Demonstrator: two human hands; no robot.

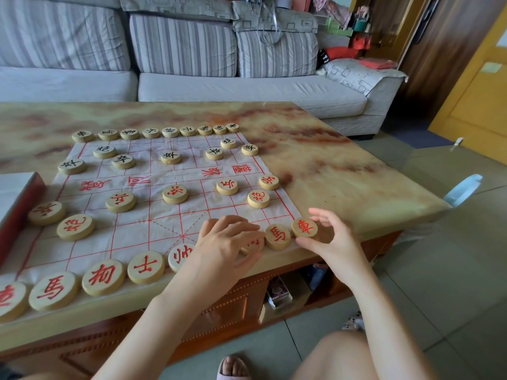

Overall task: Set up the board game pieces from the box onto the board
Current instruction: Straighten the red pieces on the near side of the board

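A white paper board (164, 215) with red grid lines lies on the marble table. Round wooden discs with black characters (170, 132) line its far edge; discs with red characters (104, 277) line the near edge. My left hand (227, 242) lies over a red-lettered disc (253, 244) in the near row, fingers curled round it. My right hand (329, 237) pinches the red-lettered corner disc (304, 227) at the board's near right corner, between thumb and fingers. Another red disc (278, 236) sits between the two.
The box (16, 204), red-sided with a white top, stands at the table's left edge. A striped grey sofa (192, 64) runs behind the table. The table edge (356, 234) is just under my right hand. My knee and a slippered foot show below.
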